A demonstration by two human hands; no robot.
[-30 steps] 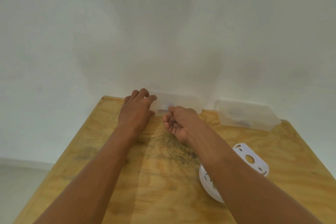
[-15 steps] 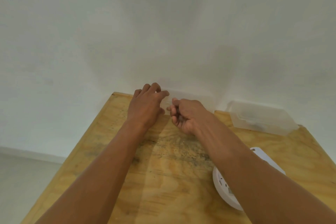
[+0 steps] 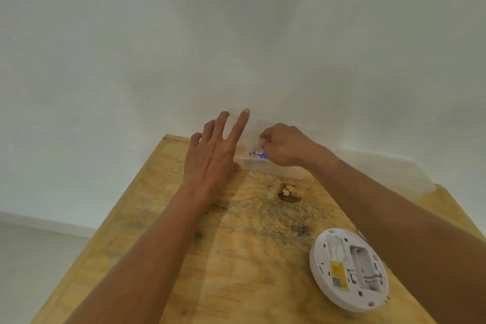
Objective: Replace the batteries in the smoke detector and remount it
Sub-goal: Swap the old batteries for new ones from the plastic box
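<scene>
The left hand (image 3: 210,158) has lifted its fingers and now spreads them against the clear box (image 3: 265,166); the right hand (image 3: 282,144) curls over it, seemingly pinching the lid. Steadying the box helps. The smoke detector (image 3: 348,269) lies open-backed beneath the right forearm.

The right hand (image 3: 285,145) curls over the clear plastic box (image 3: 273,169) at the far edge of the table (image 3: 163,218), hiding most of the inside; what its fingers (image 3: 264,137) pinch, if anything, cannot be told; the blue and red packet (image 3: 257,154) is too small to read; a second clear box (image 3: 410,179) is blurred, partly behind the right forearm; that arm also covers the smoke detector (image 3: 347,269) at its right rim; its label print is illegible; both forearms and the table are cut off at the bottom edge.
</scene>
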